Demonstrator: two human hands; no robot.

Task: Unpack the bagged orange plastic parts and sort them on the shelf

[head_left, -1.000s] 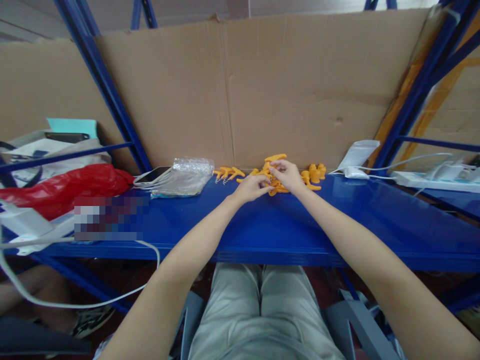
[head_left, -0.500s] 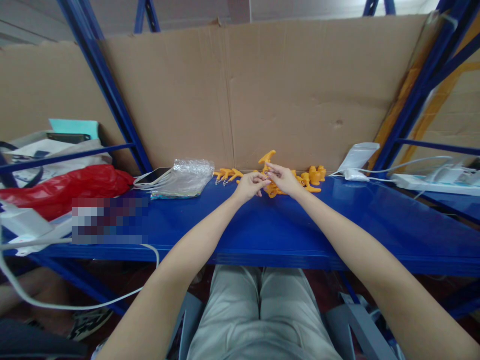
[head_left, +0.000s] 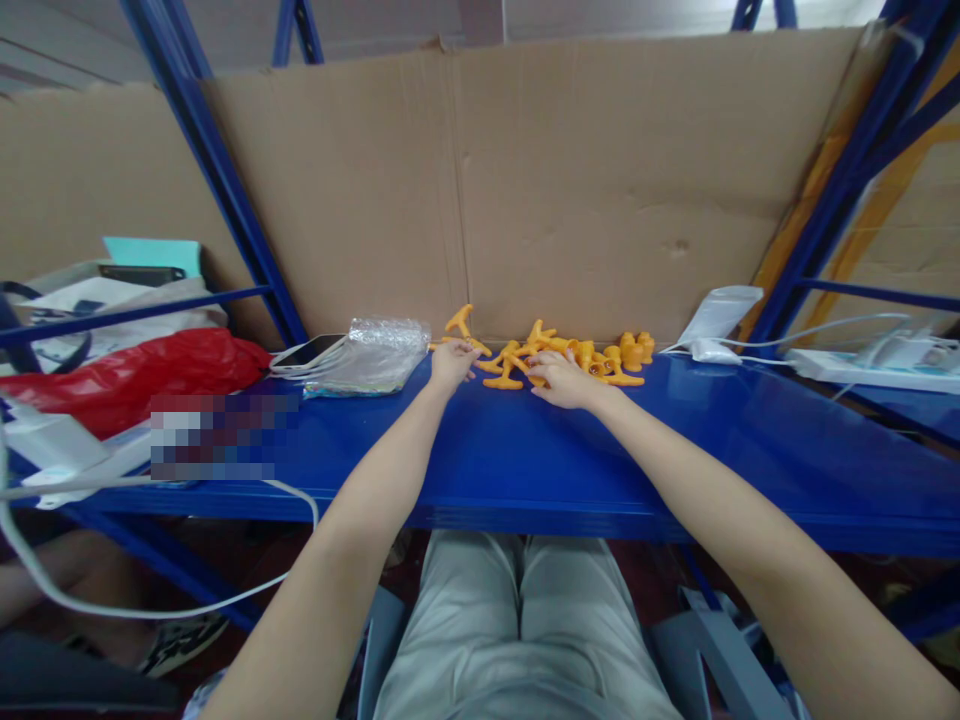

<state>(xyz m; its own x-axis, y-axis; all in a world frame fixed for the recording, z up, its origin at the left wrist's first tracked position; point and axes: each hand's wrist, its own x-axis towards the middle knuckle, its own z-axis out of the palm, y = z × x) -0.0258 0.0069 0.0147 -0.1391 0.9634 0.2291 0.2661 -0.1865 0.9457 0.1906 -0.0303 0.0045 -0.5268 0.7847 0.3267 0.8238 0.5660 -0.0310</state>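
On the far part of the blue shelf, my left hand (head_left: pixel 452 364) is closed at the left end of the orange parts. It grips an orange T-shaped handle (head_left: pixel 460 319), whose crossbar stands up above the fingers; its lower end is hidden by the hand. My right hand (head_left: pixel 561 378) lies over the middle of the pile, fingers apart and touching the orange parts there. Several more T-shaped orange pieces (head_left: pixel 503 374) lie between the two hands. To the right of my right hand are short, rounded orange pieces (head_left: pixel 635 349).
A clear bubble-wrap packet (head_left: pixel 367 358) and a phone (head_left: pixel 313 349) lie left of the parts. Further left is a red plastic bag (head_left: pixel 172 375). A white packet (head_left: pixel 716 320) and a power strip (head_left: pixel 862 368) are at right. Cardboard (head_left: pixel 570 180) walls off the back.
My hands were together over the pile around an upright orange T-shaped piece. Now they are apart: the left has moved left with a T-shaped handle, the right has lowered onto the pile.
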